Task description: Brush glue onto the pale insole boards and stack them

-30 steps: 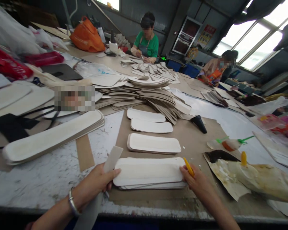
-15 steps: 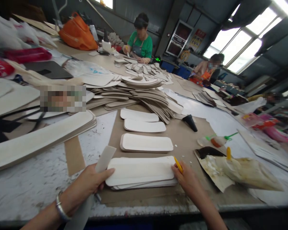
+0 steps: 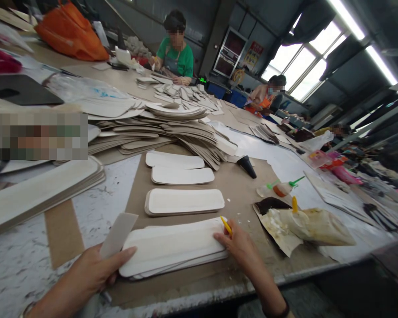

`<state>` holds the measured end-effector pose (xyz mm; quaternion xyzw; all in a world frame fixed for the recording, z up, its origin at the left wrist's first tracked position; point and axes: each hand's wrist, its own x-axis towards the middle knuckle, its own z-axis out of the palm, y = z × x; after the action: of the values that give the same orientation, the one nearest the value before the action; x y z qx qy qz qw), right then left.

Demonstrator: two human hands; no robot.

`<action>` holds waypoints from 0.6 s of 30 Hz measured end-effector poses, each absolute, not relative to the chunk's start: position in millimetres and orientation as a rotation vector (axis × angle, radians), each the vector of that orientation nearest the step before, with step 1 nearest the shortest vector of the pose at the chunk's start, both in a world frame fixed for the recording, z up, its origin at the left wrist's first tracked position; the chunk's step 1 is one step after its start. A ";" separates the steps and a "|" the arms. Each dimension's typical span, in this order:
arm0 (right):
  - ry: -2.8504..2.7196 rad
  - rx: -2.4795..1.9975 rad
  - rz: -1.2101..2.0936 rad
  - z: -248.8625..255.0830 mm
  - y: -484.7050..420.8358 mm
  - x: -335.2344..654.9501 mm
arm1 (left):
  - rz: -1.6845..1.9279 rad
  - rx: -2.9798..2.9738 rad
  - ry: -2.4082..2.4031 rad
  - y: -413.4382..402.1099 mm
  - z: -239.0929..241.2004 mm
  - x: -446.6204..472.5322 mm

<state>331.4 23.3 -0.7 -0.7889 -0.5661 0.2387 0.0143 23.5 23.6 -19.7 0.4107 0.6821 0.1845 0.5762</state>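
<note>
A stack of long white rounded panels (image 3: 175,245) lies near the table's front edge, its layers slightly offset. My left hand (image 3: 96,269) is closed on a flat pale grey strip (image 3: 119,233), and its thumb rests on the left end of the top panel. At the other end, my right hand (image 3: 240,245) grips a slim yellow tool (image 3: 226,225), its working end hidden or too small to make out. The right thumb lies on the top panel. Just beyond is a smaller stack of white panels (image 3: 185,201), with more white panels (image 3: 182,175) behind it.
A stained bag with white paste (image 3: 285,225) lies at right, near small bottles (image 3: 281,189) and a black cone (image 3: 246,167). Large curved panel piles (image 3: 179,128) fill the middle. Long panels (image 3: 53,194) lie left. A person in green (image 3: 177,57) sits across the table.
The view has swung right, so the table's contents appear further left. My right thumb has come over onto the top panel's face. Both hands keep hold of the strip and the yellow tool.
</note>
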 end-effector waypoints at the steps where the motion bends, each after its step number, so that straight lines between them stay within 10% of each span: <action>1: -1.760 -2.445 0.762 -2.1 23.9 333.4 | 0.427 0.959 1.607 23.8 -19.3 24.0; 18: -1.797 -2.193 0.770 1.2 33.7 360.7 | 0.537 0.942 1.514 28.0 -29.2 17.4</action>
<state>360.7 33.7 1.2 -0.7425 -0.6085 0.2609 0.1016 17.4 28.0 -29.2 0.4057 0.6523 0.2313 0.5970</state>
